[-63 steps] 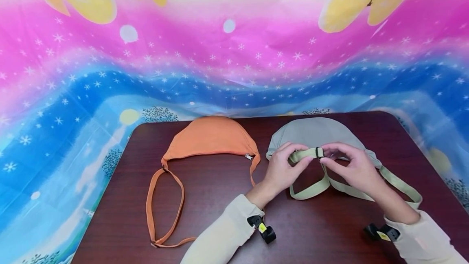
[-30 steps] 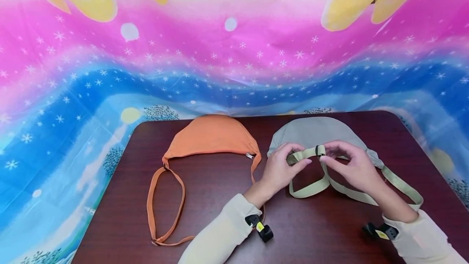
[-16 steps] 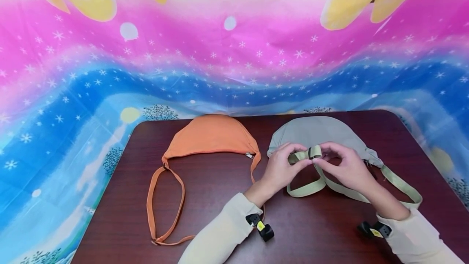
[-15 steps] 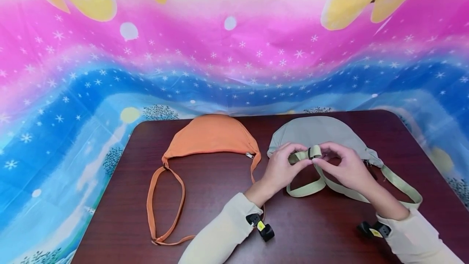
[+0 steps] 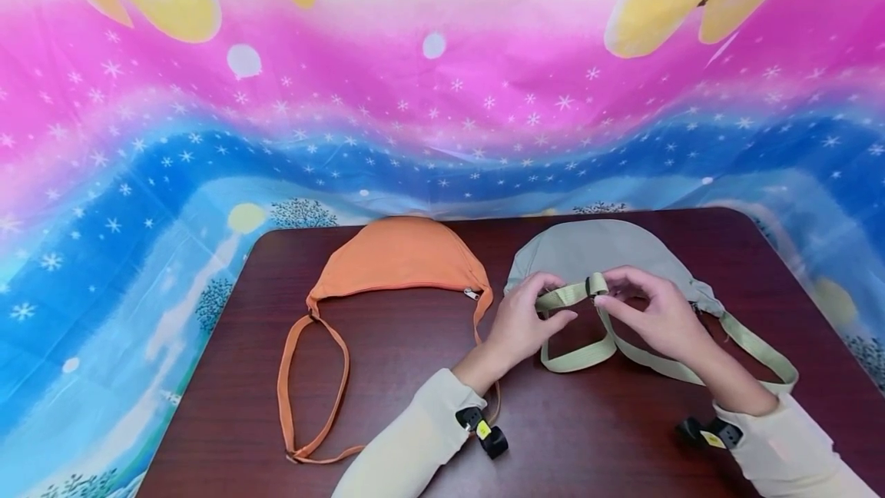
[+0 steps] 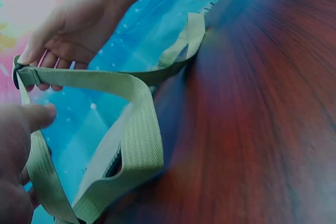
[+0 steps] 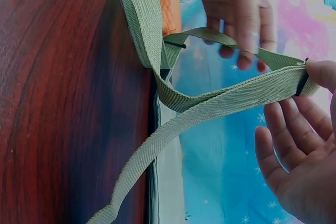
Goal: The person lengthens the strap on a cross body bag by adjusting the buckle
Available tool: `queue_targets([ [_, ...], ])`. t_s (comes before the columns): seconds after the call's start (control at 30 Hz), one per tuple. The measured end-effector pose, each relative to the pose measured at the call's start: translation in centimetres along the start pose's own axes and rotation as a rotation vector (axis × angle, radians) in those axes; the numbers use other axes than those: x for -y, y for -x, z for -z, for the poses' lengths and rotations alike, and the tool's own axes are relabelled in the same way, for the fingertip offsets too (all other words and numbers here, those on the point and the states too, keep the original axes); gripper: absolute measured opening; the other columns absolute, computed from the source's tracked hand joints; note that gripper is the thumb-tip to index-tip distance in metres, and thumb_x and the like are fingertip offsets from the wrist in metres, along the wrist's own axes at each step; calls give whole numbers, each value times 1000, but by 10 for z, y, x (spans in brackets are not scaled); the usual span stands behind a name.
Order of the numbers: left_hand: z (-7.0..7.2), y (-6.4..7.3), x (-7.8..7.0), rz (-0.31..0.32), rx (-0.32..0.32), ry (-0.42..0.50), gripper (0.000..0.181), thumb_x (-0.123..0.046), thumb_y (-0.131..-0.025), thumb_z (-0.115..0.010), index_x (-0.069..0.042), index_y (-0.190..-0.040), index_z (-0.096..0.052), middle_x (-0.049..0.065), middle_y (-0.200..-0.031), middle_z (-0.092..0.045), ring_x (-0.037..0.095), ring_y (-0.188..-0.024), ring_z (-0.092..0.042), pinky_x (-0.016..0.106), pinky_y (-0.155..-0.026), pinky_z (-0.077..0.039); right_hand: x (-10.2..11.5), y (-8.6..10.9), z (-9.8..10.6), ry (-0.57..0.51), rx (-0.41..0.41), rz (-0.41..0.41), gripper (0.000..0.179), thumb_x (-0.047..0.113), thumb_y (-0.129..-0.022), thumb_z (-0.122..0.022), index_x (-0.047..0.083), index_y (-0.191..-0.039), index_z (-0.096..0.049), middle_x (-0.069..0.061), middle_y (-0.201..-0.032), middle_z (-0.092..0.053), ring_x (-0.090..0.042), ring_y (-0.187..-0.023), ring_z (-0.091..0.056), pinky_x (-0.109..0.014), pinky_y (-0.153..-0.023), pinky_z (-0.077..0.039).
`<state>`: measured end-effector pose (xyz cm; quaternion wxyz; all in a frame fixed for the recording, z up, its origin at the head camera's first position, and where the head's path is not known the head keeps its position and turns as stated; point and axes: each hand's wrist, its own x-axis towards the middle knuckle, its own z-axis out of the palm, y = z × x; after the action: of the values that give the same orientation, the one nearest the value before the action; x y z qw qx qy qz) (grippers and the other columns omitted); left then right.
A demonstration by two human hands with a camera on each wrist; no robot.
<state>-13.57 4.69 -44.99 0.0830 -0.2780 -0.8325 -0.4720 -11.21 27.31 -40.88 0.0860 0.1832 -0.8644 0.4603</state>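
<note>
A grey-green shoulder bag [image 5: 598, 247] lies at the back right of the table, its pale green webbing strap [image 5: 581, 357] looped toward the person. My right hand [image 5: 667, 325] pinches the raised strap between thumb and fingers, right at a black slider buckle [image 7: 303, 83]. To its left, my left hand [image 5: 513, 329] has loosened: the thumb [image 6: 39, 116] stands away from the webbing. The fingers lie loosely behind the strap, around a raised section beside the slider. Part of the bag's lower edge is hidden behind both hands.
An orange shoulder bag [image 5: 401, 256] with a zipper lies left on the dark wooden table [image 5: 553, 436], its orange strap [image 5: 282, 398] looping toward the front. A snowflake-patterned cloth backdrop [image 5: 442, 137] hangs right behind the table. Each wrist wears a black camera.
The right hand has drawn slightly left with the slider over the last second or so. The left thumb has come away from the strap, and the left hand has shifted slightly left and down.
</note>
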Motion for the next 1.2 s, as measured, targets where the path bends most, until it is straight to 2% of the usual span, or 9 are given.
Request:
queue_targets([
  [0.17, 0, -1, 4, -3, -72, -80, 40, -24, -86, -84, -14, -115, -58, -3, -105, -70, 4, -94, -64, 14, -82, -46, 1, 0, 2, 3, -18, -2, 26, 1, -92, -74, 8, -116, -70, 3, -97, -68, -7, -82, -64, -16, -74, -51],
  [0.3, 1, -3, 6, -19, -102, -52, 32, -23, -87, -83, -15, -109, -62, -4, -98, -71, 3, -86, -63, 14, -77, -45, 1, -1, 3, -3, -29, -12, 24, 1, -92, -74, 7, -115, -70, 4, -94, -68, -8, -80, -63, -17, -71, -50],
  [0.57, 2, -4, 5, -26, -91, -29, 29, -27, -92, -79, -14, -116, -70, -5, -104, -70, 0, -85, -58, 10, -74, -42, -1, -2, 1, -16, -51, -14, 22, 1, -92, -73, 4, -114, -69, 6, -94, -69, -7, -80, -64, -16, -72, -50],
  [0.9, 3, -4, 2, -2, -91, -13, 29, -29, -92, -77, -14, -117, -73, -4, -105, -70, 2, -87, -60, 12, -75, -44, -2, -2, -6, -30, -3, -32, 22, 4, -94, -72, 4, -115, -68, 3, -97, -69, -9, -81, -65, -20, -70, -52],
  [1.07, 4, -5, 2, 18, -80, -3, 30, -31, -93, -76, -15, -118, -74, -5, -107, -70, -1, -89, -59, 10, -76, -43, 0, -3, -4, -9, -32, -47, 21, 6, -95, -72, 5, -116, -69, 4, -97, -68, -8, -81, -64, -18, -72, -50],
  [1.2, 3, -6, 1, 15, -49, -1, 31, -33, -94, -75, -15, -119, -73, -4, -111, -71, 2, -97, -62, 13, -83, -45, 1, -5, -4, -12, -53, -36, 22, 4, -94, -73, 5, -115, -69, 5, -96, -69, -7, -81, -64, -17, -73, -50],
])
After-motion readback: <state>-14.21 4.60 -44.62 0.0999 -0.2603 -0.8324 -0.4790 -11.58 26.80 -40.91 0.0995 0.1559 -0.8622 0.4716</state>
